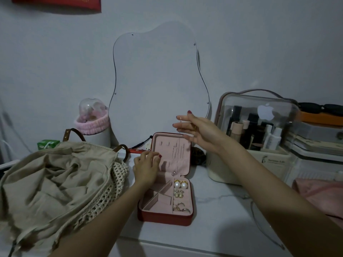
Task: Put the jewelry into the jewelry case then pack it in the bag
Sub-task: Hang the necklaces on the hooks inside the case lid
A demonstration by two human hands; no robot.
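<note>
A red jewelry case (pixel 165 218) with pink lining lies open on the white table, lid (pixel 171 153) upright. Pearl earrings (pixel 180 184), small checked studs and rings (pixel 181 208) sit in its right compartments. My left hand (pixel 146 167) touches the lid's left edge with curled fingers. My right hand (pixel 196 129) is raised above the lid and pinches a thin necklace (pixel 180 125) that hangs down in front of the lid. A beige fabric bag (pixel 55 177) with a crochet outer layer and brown straps lies open at the left.
A wavy mirror (pixel 157 80) is mounted on the wall behind the case. A clear cosmetics box (pixel 258 115) stands on a cream case at the right. A pink headband on a white container (pixel 92 125) sits at the back left, pink cloth at the far right.
</note>
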